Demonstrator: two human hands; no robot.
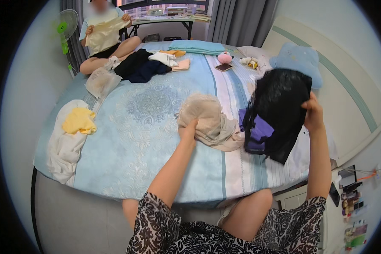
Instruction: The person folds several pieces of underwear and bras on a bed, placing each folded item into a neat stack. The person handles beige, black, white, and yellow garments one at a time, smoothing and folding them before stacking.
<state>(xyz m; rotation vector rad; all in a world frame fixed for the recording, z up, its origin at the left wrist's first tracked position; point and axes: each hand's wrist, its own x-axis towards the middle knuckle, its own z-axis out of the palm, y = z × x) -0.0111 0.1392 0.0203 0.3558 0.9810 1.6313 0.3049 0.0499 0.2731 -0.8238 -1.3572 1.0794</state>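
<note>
- Left hand (189, 130) closed on a beige cloth bundle (203, 116); right hand (312, 112) grips the right edge of a black plastic bag (283, 93).
- Black bag: held up over the right part of the bed (156, 173), long axis near upright, lower end slanted slightly left. Purple cloth (261, 132) shows at its lower left; whether wholly inside, cannot tell.
- Beige bundle: just left of the bag, mid-bed. Rounded mass at upper left, loose tail running lower right toward the bag; long axis on that diagonal.
- Left side of bed: white cloth (65, 152) stretched lengthwise from far to near, yellow cloth (79, 120) bunched on top.
- Farther off: translucent white bag (101, 83), contents unclear, next to a heap of dark clothes (139, 67).
- Far left corner: another person seated on the bed, both hands gripping a pale yellow garment (106, 34).
- Far edge: folded turquoise blanket (197, 46); phone (223, 67) lying near a pink plush toy (225, 57).
- Right, by the headboard: blue pillow (298, 61), behind the bag.
</note>
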